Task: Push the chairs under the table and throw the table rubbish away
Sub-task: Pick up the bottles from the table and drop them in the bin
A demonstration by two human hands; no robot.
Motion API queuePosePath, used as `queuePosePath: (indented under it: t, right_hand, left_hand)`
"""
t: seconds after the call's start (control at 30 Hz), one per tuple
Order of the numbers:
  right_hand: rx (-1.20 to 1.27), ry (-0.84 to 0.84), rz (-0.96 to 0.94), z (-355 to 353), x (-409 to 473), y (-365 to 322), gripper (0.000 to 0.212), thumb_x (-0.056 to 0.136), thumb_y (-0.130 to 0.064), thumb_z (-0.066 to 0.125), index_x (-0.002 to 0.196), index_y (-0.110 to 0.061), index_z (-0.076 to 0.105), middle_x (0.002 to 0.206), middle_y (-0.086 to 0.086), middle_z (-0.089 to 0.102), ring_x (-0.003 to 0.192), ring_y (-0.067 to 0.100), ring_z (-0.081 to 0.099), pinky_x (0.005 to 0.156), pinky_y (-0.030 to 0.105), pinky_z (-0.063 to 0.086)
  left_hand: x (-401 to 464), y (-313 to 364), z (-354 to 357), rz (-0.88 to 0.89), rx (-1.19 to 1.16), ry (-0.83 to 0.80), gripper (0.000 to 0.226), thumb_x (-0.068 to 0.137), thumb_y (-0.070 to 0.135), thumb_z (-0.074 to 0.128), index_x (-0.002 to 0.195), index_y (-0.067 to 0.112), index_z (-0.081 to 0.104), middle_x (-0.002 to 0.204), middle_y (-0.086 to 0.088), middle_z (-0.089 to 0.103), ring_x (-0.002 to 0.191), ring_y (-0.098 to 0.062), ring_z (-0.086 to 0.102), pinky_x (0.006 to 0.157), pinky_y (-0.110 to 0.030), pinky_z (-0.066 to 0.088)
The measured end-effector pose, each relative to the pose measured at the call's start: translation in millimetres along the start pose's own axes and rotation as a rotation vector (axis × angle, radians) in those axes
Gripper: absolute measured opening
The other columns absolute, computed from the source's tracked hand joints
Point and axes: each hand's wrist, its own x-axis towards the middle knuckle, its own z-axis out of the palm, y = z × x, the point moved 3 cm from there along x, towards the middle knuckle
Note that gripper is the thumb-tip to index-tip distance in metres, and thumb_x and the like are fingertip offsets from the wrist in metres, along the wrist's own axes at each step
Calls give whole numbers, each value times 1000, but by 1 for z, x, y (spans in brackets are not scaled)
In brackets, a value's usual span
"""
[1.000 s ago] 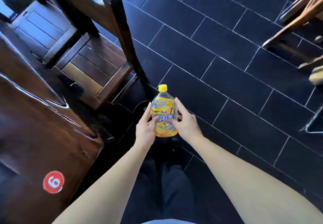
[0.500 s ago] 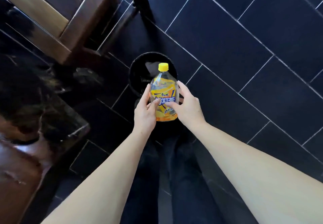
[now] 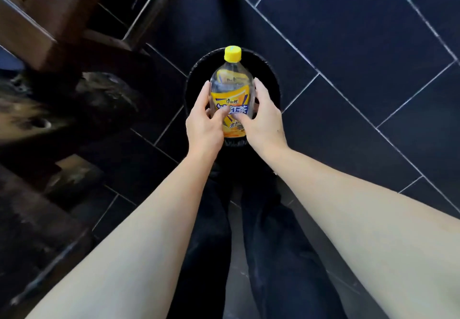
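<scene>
You stand on a dark tiled floor (image 3: 373, 45) with pale grout lines. At your left, blurred, is dark wooden furniture (image 3: 37, 20); its kind is unclear. Directly below your hands sits a round black bin (image 3: 272, 74) on the floor. Your left hand (image 3: 204, 122) and right hand (image 3: 263, 117) both grasp the clear bottle (image 3: 231, 87) over the bin's opening, upright, yellow cap (image 3: 232, 53) away from you. Its yellow label (image 3: 232, 117) carries Chinese characters, too blurred to read fully.
</scene>
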Motion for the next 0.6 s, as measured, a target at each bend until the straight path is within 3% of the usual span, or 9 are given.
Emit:
queuePosePath:
  t: [0.13, 0.23, 0.4, 0.5, 0.6]
  right_hand:
    - [-49, -14, 30, 12, 18, 3, 84, 91, -20, 72, 159, -26, 22, 152, -2, 45, 138, 13, 42, 108, 27, 37]
    - [-85, -31, 58, 17, 29, 6, 88, 92, -20, 71, 160, -28, 17, 152, -2, 45, 139, 16, 42, 108, 30, 37]
    - [-151, -52, 81, 16, 31, 4, 91, 92, -22, 70, 161, -28, 11, 154, -1, 44, 139, 19, 43, 108, 34, 39]
    - [-157, -61, 97, 9, 23, -3, 92, 92, -20, 69, 161, -29, 9, 156, -2, 41, 140, 19, 42, 105, 31, 39]
    - [-172, -54, 85, -2, 7, -16, 88, 93, -19, 66, 160, -30, 11, 159, -5, 36, 143, 18, 38, 105, 29, 36]
  left_hand:
    - [16, -5, 8, -27, 24, 38, 68, 92, 15, 69, 151, 32, 39, 139, 10, 59, 122, -2, 55, 106, -27, 47]
    - [25, -10, 14, -48, 51, 48, 68, 94, 17, 67, 152, 34, 36, 143, 10, 55, 119, 6, 50, 97, -9, 43]
    - [22, -10, 15, -90, 48, 29, 73, 92, 23, 69, 153, 40, 32, 147, 12, 51, 124, 1, 50, 110, -27, 41]
    - [11, 2, 11, -104, 50, 28, 77, 91, 26, 71, 153, 43, 28, 156, 10, 40, 140, -10, 41, 115, -28, 32]
    - [-6, 17, 7, -56, 108, 38, 75, 93, 27, 68, 154, 40, 27, 158, 12, 37, 145, -10, 33, 111, -23, 24]
